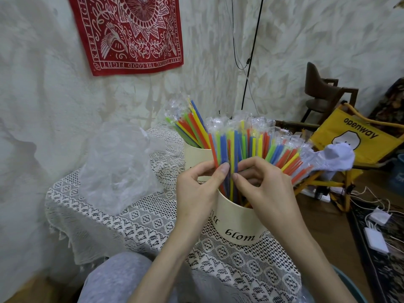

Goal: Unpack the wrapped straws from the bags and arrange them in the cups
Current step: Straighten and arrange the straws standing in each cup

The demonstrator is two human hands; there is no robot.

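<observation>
Straws [247, 145] stand fanned in near cup [238, 224]; second bunch in far cup [194, 153]. Left hand [196, 189] and right hand [264, 189] pinch shafts just above rim. Judged light, stiff, slippery in wrappers; grip mid-shaft, not crinkly tips. Empty bag [118, 162] lies left.

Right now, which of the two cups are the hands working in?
The near cup, the one with dark lettering facing the camera. Both the left hand and right hand pinch straws standing in it; the far cup behind is untouched.

Both hands, left [197, 189] and right [265, 189], meet fingertip to fingertip, seemingly pinching.
</observation>
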